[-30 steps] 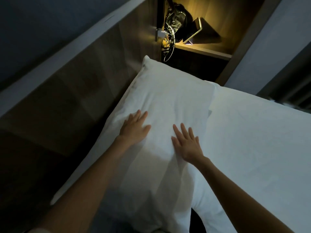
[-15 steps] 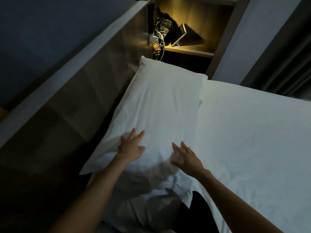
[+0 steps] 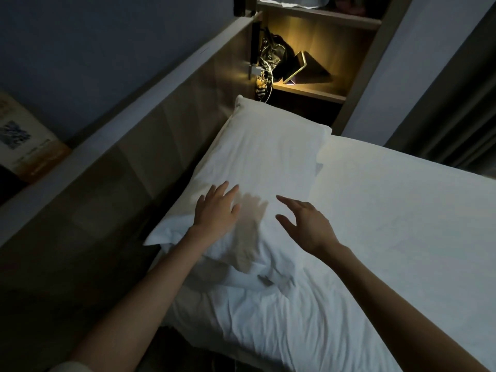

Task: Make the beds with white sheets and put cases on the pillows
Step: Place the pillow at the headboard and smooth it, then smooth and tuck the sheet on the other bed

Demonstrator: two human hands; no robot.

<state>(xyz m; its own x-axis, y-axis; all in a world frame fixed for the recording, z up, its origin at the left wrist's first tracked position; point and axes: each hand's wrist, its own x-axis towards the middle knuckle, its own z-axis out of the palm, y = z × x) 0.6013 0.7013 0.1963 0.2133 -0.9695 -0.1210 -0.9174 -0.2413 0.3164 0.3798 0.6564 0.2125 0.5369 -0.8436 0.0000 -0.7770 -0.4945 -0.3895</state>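
White cloth-cased rectangular pillow (image 3: 268, 157) lies on the white-sheeted bed (image 3: 389, 224), at 10 o'clock against the wooden headboard (image 3: 134, 170). Left hand (image 3: 217, 210) spreads open over it; right hand (image 3: 308, 224), at its 3 o'clock, open, holding nothing.

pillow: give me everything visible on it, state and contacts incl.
The pillow is white, rectangular and plump, in a cloth case that looks like cotton; smooth at the far end, creased and bunched at the near end. It lies flat at the head of the bed on the white sheet, its long side along the wooden headboard, far corner near the lit shelf. The left hand and right hand are open over its near half; contact cannot be told.
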